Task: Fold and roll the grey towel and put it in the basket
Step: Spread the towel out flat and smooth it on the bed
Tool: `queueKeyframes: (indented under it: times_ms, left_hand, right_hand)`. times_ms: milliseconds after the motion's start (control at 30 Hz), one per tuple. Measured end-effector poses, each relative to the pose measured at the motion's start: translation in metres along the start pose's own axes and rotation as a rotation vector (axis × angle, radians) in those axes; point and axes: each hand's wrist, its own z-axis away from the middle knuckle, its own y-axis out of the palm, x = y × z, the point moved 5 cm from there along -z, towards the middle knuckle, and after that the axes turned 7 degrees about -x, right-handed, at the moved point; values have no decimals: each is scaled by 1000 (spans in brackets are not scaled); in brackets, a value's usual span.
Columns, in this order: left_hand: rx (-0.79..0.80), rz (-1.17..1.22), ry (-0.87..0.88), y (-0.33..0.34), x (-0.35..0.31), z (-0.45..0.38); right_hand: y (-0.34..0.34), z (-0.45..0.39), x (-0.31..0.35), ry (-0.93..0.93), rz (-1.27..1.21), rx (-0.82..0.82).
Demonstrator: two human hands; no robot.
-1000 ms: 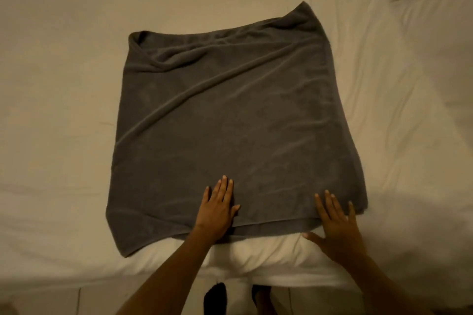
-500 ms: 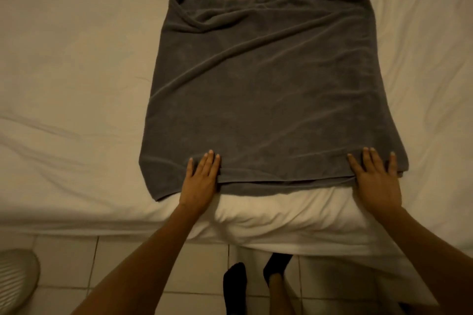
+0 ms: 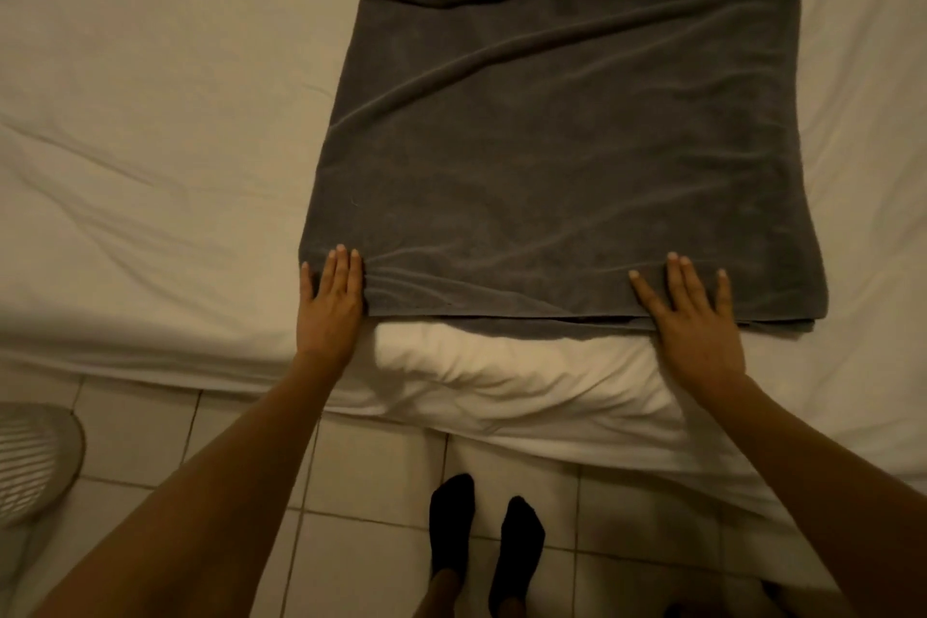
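Observation:
The grey towel (image 3: 562,131) lies spread on the white bed, folded double, with diagonal creases and a rumpled far left corner. Its near edge runs along the bed's front. My left hand (image 3: 331,301) lies flat with straight fingers on the towel's near left corner. My right hand (image 3: 689,316) presses flat with spread fingers on the near edge, a little in from the right corner. A white mesh basket (image 3: 35,462) shows partly at the left edge, on the floor.
The white bed sheet (image 3: 150,115) stretches wide to the left of the towel, with a few wrinkles. Pale floor tiles (image 3: 371,472) lie below the bed's front edge. My feet in black socks (image 3: 481,532) stand there.
My left hand slid left along the towel's near edge to its corner, and my right hand slid right. The view dropped, bringing the floor and basket in.

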Motion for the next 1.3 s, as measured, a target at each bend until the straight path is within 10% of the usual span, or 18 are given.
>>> queueKeyframes:
  times_ms: [667,1300]
  left_hand:
    - [59,-50,32,11,27,49]
    - [-80,68,171,1,-63,17]
  right_hand:
    - [-10,31,76,-10,-152,-52]
    - [24,28,-85,323,-36,30]
